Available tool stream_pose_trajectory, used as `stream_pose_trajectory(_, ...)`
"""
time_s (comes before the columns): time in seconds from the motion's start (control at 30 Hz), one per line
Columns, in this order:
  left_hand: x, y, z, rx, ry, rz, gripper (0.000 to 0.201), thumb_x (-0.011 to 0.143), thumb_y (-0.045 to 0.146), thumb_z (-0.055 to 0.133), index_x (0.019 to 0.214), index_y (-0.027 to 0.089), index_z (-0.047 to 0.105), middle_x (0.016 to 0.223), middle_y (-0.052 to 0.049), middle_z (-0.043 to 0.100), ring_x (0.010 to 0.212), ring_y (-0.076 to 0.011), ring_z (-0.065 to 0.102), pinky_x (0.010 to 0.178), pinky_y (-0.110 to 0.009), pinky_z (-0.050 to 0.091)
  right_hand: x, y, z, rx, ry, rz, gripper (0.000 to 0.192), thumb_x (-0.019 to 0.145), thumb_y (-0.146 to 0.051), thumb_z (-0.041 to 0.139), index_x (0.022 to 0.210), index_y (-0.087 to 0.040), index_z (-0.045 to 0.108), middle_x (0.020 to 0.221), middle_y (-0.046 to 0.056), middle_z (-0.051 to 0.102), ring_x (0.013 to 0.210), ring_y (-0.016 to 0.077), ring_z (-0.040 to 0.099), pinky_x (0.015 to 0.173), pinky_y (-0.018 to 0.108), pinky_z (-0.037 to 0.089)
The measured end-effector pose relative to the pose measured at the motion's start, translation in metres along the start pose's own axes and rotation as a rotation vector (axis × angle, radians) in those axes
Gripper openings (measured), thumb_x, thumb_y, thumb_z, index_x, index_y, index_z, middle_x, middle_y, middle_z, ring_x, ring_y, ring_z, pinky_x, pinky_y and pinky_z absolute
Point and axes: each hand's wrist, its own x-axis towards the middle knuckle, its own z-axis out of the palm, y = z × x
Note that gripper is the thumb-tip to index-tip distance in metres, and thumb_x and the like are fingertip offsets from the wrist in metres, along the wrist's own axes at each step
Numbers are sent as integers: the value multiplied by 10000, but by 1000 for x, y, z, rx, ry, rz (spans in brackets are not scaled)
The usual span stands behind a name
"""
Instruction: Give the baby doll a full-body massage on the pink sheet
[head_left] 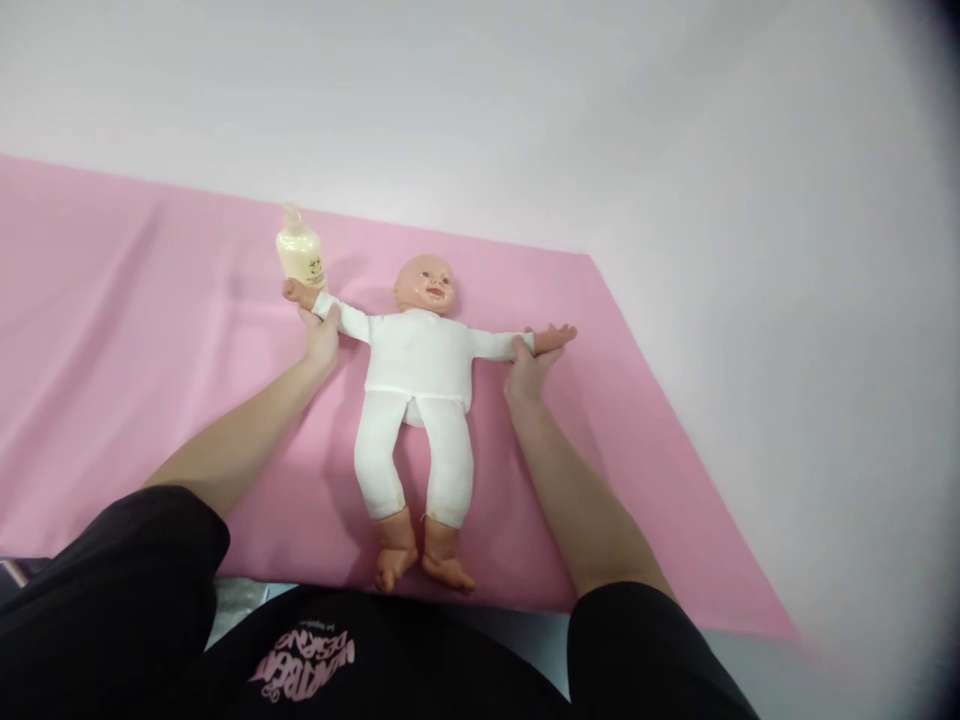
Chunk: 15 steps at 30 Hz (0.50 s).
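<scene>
A baby doll with a white cloth body lies on its back, its head away from me and its bare feet near the front edge. Both its arms are stretched out sideways. My left hand is closed around the doll's forearm on the left, thumb on top of the white sleeve. On the other side, my right hand grips the opposite forearm near the wrist, with its thumb over the sleeve and fingers underneath. The undersides of both grips are hidden.
A pump bottle of pale yellow liquid stands just beyond the doll's left-side hand. Pink sheeting covers the table, with soft folds at left. Its right edge slants toward me. A plain pale wall or floor surface lies beyond.
</scene>
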Motion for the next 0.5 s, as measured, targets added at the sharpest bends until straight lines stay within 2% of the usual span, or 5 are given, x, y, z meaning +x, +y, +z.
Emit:
stream_pose_trajectory(0.03, -2, 5, 1, -6, 48, -2, 579, 1097, 474, 450, 1585, 417, 143, 1644, -107, 451, 1512, -195, 508, 1220, -464, 499, -2, -3, 0, -8, -13, -35, 953, 919, -336, 486, 1688, -310, -76, 1767, 184, 142, 1528, 285, 504, 1135, 570, 552)
stream_pose_trajectory(0.1, -8, 15, 3, 14, 46, 18, 749, 1042, 519, 578, 1630, 389, 133, 1668, -124, 427, 1524, -218, 492, 1256, -444, 450, -6, -9, 1, -26, -54, -139, 1000, 892, -301, 508, 1676, -307, -113, 1777, 171, 103, 1588, 285, 428, 1216, 594, 466)
stream_pose_trajectory(0.23, -20, 31, 7, 148, -195, 229, 902, 977, 700, 593, 1674, 257, 231, 1666, -179, 433, 1568, -320, 421, 1318, -491, 327, -18, -22, 3, -114, -226, -347, 892, 935, -354, 514, 1687, -262, 44, 1775, 138, 188, 1669, 277, 262, 1324, 576, 312)
stream_pose_trajectory(0.4, -26, 41, 11, 383, -513, 473, 752, 1036, 731, 415, 1584, 224, 511, 1537, -178, 578, 1445, -374, 522, 1266, -548, 366, -31, -29, 6, -269, -504, -445, 644, 971, -333, 429, 1611, -274, 396, 1654, 101, 470, 1589, 267, 396, 1355, 541, 288)
stream_pose_trajectory(0.5, -27, 45, 13, 462, -568, 550, 715, 1065, 695, 357, 1532, 204, 585, 1506, -184, 598, 1392, -375, 553, 1240, -557, 387, -32, -29, 7, -345, -648, -484, 584, 929, -256, 422, 1492, -290, 573, 1582, 79, 558, 1559, 282, 421, 1373, 544, 249)
